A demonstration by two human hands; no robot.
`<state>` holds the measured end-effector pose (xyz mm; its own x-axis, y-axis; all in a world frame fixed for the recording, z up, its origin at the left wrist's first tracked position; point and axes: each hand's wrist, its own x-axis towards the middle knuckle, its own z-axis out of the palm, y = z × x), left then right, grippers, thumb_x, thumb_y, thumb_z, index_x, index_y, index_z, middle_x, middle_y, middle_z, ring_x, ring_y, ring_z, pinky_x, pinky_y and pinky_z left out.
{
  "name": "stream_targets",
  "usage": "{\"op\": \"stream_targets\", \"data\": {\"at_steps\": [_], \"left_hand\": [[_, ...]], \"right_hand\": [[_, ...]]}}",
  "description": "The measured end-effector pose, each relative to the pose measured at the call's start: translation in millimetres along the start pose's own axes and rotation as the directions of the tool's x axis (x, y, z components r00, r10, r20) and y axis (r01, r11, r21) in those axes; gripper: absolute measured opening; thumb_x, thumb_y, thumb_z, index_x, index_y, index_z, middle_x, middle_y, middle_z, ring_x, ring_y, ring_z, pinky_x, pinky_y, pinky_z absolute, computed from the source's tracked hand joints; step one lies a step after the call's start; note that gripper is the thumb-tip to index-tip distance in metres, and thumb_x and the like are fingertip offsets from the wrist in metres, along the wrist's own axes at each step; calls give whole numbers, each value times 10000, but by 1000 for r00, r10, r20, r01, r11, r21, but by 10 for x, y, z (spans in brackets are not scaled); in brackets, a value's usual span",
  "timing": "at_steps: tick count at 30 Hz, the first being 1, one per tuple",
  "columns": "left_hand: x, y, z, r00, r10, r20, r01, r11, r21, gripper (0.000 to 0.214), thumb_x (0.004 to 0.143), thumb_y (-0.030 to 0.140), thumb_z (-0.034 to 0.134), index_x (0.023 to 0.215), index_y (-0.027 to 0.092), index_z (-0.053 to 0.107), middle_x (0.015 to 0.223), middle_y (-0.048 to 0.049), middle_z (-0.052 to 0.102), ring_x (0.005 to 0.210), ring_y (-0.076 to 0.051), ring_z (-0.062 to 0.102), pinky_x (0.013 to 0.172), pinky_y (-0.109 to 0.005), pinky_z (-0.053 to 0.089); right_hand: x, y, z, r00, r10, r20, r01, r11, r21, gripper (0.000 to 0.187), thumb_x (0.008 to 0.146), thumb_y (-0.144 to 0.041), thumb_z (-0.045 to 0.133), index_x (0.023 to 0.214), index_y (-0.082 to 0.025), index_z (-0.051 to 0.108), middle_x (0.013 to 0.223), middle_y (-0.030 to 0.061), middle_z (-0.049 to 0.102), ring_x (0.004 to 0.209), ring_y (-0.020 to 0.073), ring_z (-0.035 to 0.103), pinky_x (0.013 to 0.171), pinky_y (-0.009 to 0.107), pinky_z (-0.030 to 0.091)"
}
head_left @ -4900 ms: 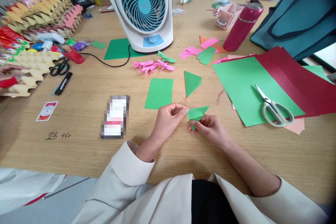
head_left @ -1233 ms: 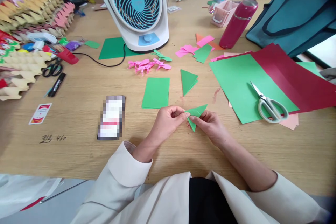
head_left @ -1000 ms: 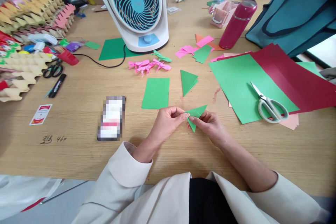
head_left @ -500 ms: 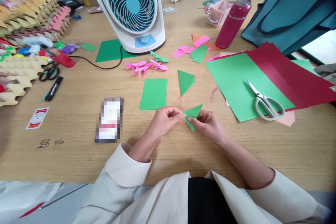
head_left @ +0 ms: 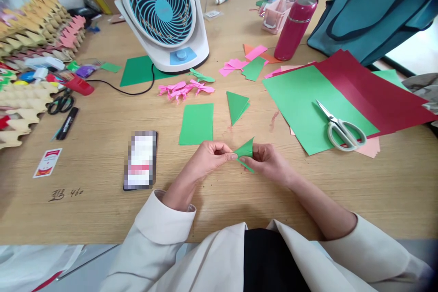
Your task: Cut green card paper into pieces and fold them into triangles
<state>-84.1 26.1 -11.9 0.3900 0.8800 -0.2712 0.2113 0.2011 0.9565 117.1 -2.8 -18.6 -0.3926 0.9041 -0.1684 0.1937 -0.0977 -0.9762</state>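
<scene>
A small folded piece of green paper (head_left: 245,149) is held between my two hands, just above the table. My left hand (head_left: 215,157) pinches its left corner between thumb and fingers. On the other side my right hand (head_left: 270,160) grips the right part, its thumb below the upper flap, which curves upward. Beyond the hands lie a folded green paper triangle (head_left: 237,106) and a flat green rectangle of paper (head_left: 196,123). Pink folded paper figures (head_left: 181,89) rest further back, with a green folded figure (head_left: 202,76) beside them.
White-handled scissors (head_left: 344,134) lie on large green and red sheets (head_left: 383,86) at the right. A phone (head_left: 141,159) is at the left. Behind stand a fan (head_left: 167,13), a magenta bottle (head_left: 296,29) and a teal bag (head_left: 349,18). Egg trays (head_left: 30,100) line the left edge.
The upper flap of the held green paper has bent over and curled, so less of it shows. My right hand has moved slightly leftward. The view has shifted a little.
</scene>
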Motion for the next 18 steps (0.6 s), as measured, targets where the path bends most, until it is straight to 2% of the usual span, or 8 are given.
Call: {"op": "stream_targets", "data": {"at_steps": [2,7,9,12,15,18], "left_hand": [[-3,-8,10,1000,0,-8,0,1000,-5,341,666,448,790,598,152,636,538,46,487,530,-75,364,519,-223,255],[-3,-32,6,996,-1,95,-6,997,75,251,723,388,760,704,161,655,613,42,518,582,-88,419,546,-222,289],[1,-27,15,995,-7,98,0,997,76,265,719,393,763,691,158,642,608,44,508,576,-86,411,538,-220,283],[11,-10,49,1000,-7,9,7,1000,-4,348,680,422,788,612,154,578,572,54,465,542,-72,369,512,-213,259],[19,-5,91,989,-31,-147,6,986,-168,394,664,430,804,601,165,519,549,72,397,510,-59,310,475,-207,230],[21,-6,135,974,-54,-222,-17,951,-308,406,653,417,824,614,171,504,555,80,360,504,-54,287,451,-198,234]], "right_hand": [[-1,14,-23,1000,-12,7,12,1000,-21,228,862,-359,603,751,-160,579,607,-44,473,531,78,374,470,230,263],[-17,69,-43,999,-36,13,38,993,-114,231,873,-351,606,730,-171,577,596,-53,417,547,83,345,482,230,255],[-19,78,-42,999,-32,4,32,991,-126,249,871,-368,616,720,-175,578,594,-52,413,549,87,345,483,232,257],[-5,73,-47,999,-38,-29,36,997,-71,270,854,-418,651,741,-180,592,612,-41,472,561,99,403,499,238,302],[22,49,-51,996,-34,-77,40,996,76,294,824,-467,691,836,-180,627,687,-17,573,609,118,490,547,247,373],[46,17,-36,990,20,-137,14,971,238,341,775,-503,735,833,-181,640,691,-13,616,609,121,537,564,251,410]]}}
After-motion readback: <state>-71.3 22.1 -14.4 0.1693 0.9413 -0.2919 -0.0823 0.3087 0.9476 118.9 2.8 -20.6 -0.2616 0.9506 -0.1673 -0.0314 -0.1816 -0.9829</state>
